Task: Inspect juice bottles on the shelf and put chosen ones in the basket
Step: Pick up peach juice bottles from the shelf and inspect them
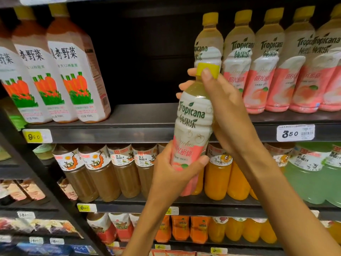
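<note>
Gripping a peach juice bottle point(193, 126) with both hands, left hand point(171, 170) curled low, right hand point(221, 100) near the cap, a shopper faced dark supermarket shelves point(147, 115) of drinks.

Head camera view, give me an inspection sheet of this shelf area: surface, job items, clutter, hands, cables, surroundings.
Surface: dark top shelf, with a bare gap between two bottle groups.
Job's things: Tropicana peach bottle, yellow cap on, held tilted in front of the shelf; row of matching Tropicana bottles stands on the top shelf to the right. Basket: nothing seen.
Clutter: carrot juice bottles on the top shelf to the left.
Hands: left hand grips the held bottle's lower part; right hand grips its neck, near the cap.
Cables: nothing seen.
Surroundings: price tag reading 350; brown, orange and green drinks on the lower shelves.
</note>
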`<action>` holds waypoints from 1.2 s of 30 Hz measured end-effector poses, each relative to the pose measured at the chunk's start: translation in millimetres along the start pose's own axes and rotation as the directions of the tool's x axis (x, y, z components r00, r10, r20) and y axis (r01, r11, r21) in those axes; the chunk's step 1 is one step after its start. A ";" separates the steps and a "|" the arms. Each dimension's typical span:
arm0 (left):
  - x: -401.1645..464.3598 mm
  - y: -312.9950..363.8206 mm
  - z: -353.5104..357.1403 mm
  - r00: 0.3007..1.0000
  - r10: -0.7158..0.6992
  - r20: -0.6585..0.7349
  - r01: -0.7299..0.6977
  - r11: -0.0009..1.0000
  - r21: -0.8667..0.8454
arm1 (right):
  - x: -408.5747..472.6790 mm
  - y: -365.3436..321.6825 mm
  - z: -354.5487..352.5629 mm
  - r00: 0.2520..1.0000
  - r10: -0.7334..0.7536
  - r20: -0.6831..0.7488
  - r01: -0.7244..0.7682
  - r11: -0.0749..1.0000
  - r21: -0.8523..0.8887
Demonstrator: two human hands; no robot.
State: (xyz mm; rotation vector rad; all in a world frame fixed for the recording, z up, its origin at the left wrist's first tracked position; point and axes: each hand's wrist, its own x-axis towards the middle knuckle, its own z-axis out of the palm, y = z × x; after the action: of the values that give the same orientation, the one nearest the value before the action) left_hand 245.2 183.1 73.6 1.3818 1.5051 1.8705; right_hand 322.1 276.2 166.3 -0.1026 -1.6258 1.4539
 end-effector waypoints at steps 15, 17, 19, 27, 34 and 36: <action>-8.8 0.1 -3.7 0.960 -0.171 0.221 0.226 0.940 -0.254 | 13.0 -4.8 -9.4 0.997 0.028 0.071 -0.045 0.965 0.257; -7.0 3.7 -2.5 0.986 -0.133 0.098 0.149 0.971 -0.185 | 12.1 -6.5 -12.0 1.000 -0.008 0.021 0.004 0.984 0.178; -3.9 6.9 1.7 0.995 -0.101 0.004 0.101 0.987 -0.129 | 11.5 -5.9 -9.9 0.999 -0.015 0.033 0.010 0.991 0.135; -9.3 2.6 1.9 0.976 -0.179 0.122 0.209 0.927 -0.310 | 23.2 0.6 -2.8 0.997 0.061 -0.053 -0.058 0.997 0.059; -7.1 3.1 1.2 0.937 -0.247 0.246 0.323 0.879 -0.350 | 30.1 3.1 -10.5 0.990 0.140 -0.013 -0.131 0.948 0.289; -8.0 4.5 3.7 0.951 -0.232 0.202 0.287 0.907 -0.309 | 30.0 3.1 -13.3 0.989 0.146 0.009 -0.144 0.961 0.238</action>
State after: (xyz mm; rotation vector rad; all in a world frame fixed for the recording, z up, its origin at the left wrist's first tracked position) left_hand 253.2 177.2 73.8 1.0853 1.1605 1.7052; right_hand 312.1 305.0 178.9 -0.0923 -1.4489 1.7484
